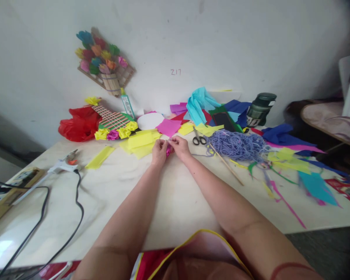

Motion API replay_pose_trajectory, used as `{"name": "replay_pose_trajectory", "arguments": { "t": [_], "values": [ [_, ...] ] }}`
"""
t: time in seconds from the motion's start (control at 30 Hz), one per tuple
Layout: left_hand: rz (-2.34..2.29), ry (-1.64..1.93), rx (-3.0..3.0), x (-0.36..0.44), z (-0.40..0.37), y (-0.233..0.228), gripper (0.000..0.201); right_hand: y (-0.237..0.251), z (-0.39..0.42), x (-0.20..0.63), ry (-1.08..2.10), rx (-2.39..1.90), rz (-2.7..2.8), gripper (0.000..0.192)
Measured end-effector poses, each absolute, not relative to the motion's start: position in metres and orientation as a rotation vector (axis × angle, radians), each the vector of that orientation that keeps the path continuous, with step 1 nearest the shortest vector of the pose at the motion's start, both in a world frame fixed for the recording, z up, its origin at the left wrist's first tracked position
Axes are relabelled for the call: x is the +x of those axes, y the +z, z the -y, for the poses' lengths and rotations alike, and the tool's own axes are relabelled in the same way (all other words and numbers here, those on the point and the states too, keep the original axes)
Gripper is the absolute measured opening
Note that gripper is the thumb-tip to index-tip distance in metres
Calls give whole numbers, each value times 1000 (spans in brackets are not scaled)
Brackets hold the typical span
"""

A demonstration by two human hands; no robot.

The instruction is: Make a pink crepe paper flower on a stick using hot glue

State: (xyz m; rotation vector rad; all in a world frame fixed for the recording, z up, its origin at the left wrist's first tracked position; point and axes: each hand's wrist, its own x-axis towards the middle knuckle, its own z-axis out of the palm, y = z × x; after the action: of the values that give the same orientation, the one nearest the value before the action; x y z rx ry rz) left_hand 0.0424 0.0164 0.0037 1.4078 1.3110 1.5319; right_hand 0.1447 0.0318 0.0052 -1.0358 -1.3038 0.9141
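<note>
Both hands meet near the middle of the table. My left hand (159, 152) and my right hand (180, 147) are closed, fingertips together, on a small magenta paper flower (168, 150). Its lower part shows between them; the rest is covered by my fingers. Just beyond my hands lie yellow crepe paper sheets (141, 142) and a magenta paper square (168, 126). Black-handled scissors (198, 140) rest to the right of my right hand. A strand of purple yarn (236, 145) trails from a large tangled heap toward my right hand.
A glue gun (64, 165) and a power strip (13, 186) with black cords lie at left. Behind are a red paper flower (79, 123), a glue bottle (127, 104) and a dark green jar (261, 109). A wooden stick (226, 164) and paper scraps lie at right.
</note>
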Motion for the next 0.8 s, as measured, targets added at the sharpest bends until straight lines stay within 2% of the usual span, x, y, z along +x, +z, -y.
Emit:
{"name": "replay_pose_trajectory", "arguments": {
  "t": [0.8],
  "values": [
    [-1119, 1376, 1414, 39, -6, 13, 28, 13, -28, 148, 1025, -1073, 1207, 10]
  ]
}}
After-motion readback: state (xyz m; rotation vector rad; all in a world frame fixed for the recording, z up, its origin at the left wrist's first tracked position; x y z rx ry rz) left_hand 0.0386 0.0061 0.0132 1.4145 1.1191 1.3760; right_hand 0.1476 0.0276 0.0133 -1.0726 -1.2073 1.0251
